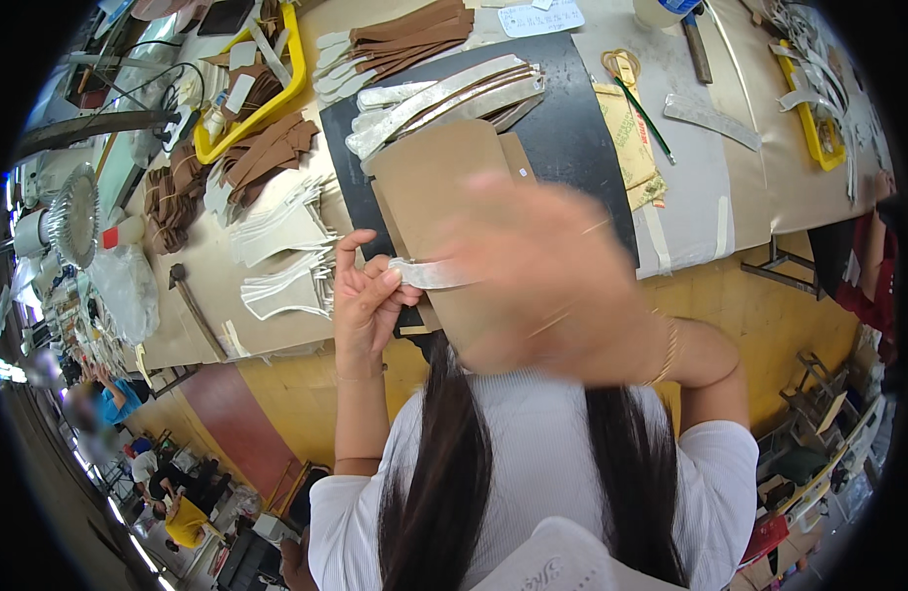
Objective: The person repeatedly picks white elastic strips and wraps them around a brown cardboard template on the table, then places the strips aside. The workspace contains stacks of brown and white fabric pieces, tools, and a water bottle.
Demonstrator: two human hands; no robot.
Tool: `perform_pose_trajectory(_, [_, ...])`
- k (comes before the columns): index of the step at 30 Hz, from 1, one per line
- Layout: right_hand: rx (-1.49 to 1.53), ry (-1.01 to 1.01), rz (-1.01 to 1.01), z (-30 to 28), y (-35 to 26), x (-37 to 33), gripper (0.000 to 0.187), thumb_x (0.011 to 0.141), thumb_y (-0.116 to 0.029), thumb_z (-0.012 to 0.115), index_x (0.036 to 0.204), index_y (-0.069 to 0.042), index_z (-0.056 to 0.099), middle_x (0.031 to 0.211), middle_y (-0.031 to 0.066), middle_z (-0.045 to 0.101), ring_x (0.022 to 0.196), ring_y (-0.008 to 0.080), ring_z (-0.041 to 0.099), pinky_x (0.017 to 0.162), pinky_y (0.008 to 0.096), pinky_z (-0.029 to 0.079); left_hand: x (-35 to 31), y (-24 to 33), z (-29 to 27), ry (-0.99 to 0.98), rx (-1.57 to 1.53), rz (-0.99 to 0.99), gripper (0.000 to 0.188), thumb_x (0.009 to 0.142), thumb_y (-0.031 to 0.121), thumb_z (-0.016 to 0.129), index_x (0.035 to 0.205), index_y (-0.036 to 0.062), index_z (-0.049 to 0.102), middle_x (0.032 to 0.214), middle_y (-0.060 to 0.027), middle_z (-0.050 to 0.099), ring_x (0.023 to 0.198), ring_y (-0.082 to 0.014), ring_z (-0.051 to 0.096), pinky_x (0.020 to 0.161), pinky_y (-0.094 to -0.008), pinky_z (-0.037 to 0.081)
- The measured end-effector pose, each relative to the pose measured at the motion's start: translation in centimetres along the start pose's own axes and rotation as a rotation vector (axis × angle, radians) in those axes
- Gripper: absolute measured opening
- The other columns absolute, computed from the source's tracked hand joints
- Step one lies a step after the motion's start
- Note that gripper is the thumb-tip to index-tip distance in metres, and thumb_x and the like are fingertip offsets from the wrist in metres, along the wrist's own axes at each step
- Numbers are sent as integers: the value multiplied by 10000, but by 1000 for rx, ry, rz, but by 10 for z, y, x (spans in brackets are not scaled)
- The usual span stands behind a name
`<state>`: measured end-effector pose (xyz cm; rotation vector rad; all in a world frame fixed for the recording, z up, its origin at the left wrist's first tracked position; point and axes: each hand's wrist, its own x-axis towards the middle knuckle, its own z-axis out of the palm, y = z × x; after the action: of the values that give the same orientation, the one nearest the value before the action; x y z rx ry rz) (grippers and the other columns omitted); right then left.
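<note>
My left hand (365, 295) pinches one end of a short silvery-white strip (439, 274) between thumb and fingers, its other fingers raised. The strip reaches right, over a brown board (439, 177). My right hand (542, 281) is above the board, near the strip's other end. Motion smears it, so its fingers and anything in them cannot be made out. Beneath the board lies a black mat (572, 108). A stack of curved strips (444, 103), silvery with brown edges, rests on the mat beyond the board.
Brown strips (414, 39) and white curved pieces (286, 222) lie left and far. A yellow tray (298, 59) stands at the far left, a hammer (193, 305) nearer. To the right are a green pencil (646, 118), a loose strip (712, 120) and another yellow tray (818, 138).
</note>
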<state>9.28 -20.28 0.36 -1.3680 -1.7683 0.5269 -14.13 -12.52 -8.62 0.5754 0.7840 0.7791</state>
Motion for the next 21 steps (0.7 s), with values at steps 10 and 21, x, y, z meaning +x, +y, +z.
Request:
perform_pose_trajectory(10, [-321, -353, -169, 53, -23, 3, 696, 851, -443, 542, 1271, 103, 442, 1284, 218, 506, 1260, 333, 430, 1106, 440, 243, -4, -9, -2, -51, -121, 74, 585, 814, -57, 627, 1269, 95, 294, 867, -136, 637, 793, -158, 632, 682, -249, 544])
perform_pose_trajectory(21, [263, -97, -31, 41, 50, -61, 757, 883, -425, 528, 1442, -9, 232, 1479, 200, 269, 1377, 331, 257, 1114, 390, 216, 2, -14, -9, -107, -116, 26, 547, 828, -77, 581, 1267, 80, 294, 795, -142, 629, 653, -203, 642, 605, -305, 539])
